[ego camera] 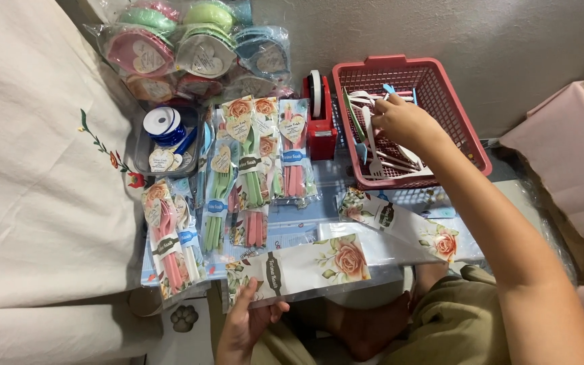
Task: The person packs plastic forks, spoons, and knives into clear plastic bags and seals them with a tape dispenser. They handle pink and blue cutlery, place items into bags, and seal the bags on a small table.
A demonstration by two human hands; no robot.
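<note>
Right hand point(400, 120) is stretched out over the red basket point(471, 145), fingers curled down onto the loose cutlery point(380, 159) inside; can't tell if it's actually pinching a piece. Cutlery lies mostly with its long axis running away from the person, handles toward the basket's far wall. Right arm is near full reach, forearm crossing the table diagonally. Left hand point(248, 324) sits close to the body, thumb and fingers pinching the near edge of a rose-print sleeve point(305, 267), which lies flat, long axis left-right. Basket is far right of the sleeve, so the right hand is nearer. Finished packs point(251, 162) lie left.
</note>
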